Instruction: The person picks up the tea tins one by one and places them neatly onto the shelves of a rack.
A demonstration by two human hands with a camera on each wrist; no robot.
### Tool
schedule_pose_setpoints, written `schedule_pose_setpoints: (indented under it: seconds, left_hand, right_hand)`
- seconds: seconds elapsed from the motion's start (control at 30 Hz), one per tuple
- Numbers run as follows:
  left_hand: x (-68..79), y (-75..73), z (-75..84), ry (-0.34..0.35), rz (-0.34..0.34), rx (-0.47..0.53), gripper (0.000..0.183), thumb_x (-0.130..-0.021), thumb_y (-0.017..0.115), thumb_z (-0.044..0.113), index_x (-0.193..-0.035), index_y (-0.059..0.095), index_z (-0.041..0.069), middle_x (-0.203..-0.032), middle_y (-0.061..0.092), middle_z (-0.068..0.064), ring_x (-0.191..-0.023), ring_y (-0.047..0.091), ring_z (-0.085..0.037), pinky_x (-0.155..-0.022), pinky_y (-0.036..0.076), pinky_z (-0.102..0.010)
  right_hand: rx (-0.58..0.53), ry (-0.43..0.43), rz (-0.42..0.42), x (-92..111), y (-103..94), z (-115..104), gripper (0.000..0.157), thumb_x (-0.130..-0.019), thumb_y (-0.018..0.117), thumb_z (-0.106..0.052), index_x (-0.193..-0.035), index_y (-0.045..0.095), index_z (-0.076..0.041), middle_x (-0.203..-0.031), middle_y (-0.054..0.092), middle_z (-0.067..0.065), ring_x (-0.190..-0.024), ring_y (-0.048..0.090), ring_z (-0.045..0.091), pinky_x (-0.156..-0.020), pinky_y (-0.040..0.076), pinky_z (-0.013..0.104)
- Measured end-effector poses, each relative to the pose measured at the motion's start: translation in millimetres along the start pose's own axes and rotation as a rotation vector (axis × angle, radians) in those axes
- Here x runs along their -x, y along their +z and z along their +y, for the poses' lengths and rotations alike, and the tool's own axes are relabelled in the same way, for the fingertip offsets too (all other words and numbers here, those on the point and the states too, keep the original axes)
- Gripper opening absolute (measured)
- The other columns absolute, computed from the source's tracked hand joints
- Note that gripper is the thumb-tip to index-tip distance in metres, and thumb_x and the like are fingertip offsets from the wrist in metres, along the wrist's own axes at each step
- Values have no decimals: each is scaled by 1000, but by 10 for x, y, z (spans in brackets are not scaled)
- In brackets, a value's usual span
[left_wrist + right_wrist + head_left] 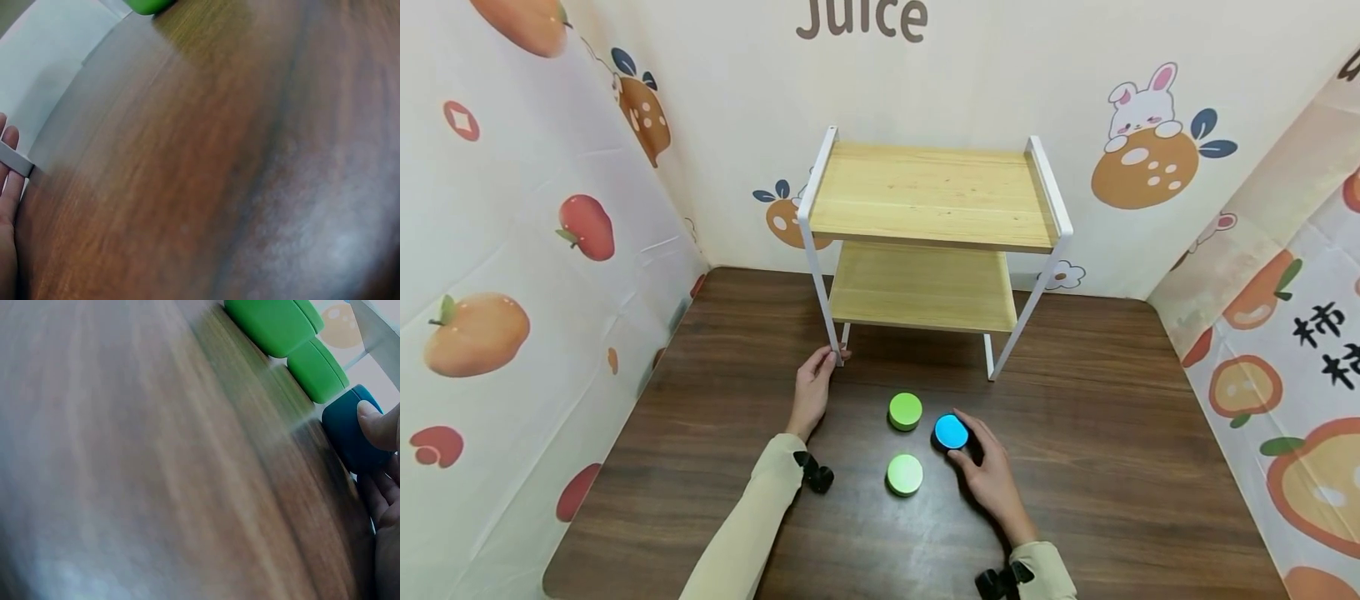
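Observation:
A small two-tier shelf (925,200) with pale wooden boards and white metal legs stands at the back of the table. My left hand (814,388) holds the foot of its front left leg (822,293); in the left wrist view, fingers lie about the white leg (16,161). My right hand (991,477) grips a round blue container (951,432) from its right side, and the thumb presses its side in the right wrist view. Left of it are two round green containers, one farther back (906,411) and one nearer (904,474).
The dark wooden table (1120,433) reaches back to a printed wall cloth (940,92). More cloth hangs at the left (497,250) and right (1292,275) sides. The shelf's lower board (925,287) sits beneath the upper one.

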State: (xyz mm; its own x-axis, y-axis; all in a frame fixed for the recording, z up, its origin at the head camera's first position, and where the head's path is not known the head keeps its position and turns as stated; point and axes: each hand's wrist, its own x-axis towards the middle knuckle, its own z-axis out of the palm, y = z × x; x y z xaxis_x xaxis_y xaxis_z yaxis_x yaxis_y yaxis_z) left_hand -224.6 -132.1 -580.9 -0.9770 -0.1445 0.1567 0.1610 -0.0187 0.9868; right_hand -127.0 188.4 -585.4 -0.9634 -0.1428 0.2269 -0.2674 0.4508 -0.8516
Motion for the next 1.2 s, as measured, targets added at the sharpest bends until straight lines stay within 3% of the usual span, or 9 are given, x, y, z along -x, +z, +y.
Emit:
schedule_pose_setpoints:
  seconds: [0.5, 0.87, 1.2]
  left_hand:
    - [-1, 1, 9, 8, 5, 10, 41, -114, 48, 21, -133, 63, -12, -124, 70, -33, -127, 64, -43, -113, 49, -47]
    - [-10, 16, 1, 19, 7, 28, 41, -114, 47, 19, -130, 62, -16, -126, 67, -37, -126, 64, -45, -105, 52, -23]
    - [-6, 13, 3, 16, 7, 21, 41, -114, 46, 20, -131, 63, -14, -125, 69, -35, -124, 66, -41, -106, 52, -24]
  right_hand:
    - [12, 9, 1, 3, -3, -10, 65, -88, 81, 1, -147, 61, -14, -142, 66, 12, -135, 56, 19, -111, 28, 1]
    - [4, 8, 5, 12, -4, -6, 65, -88, 82, 1, -147, 61, -15, -141, 66, 11, -136, 56, 16, -111, 28, 2]
    - [-7, 3, 12, 13, -8, -5, 64, -86, 82, 2, -146, 62, -12, -140, 67, 11, -135, 56, 11, -111, 29, 2]
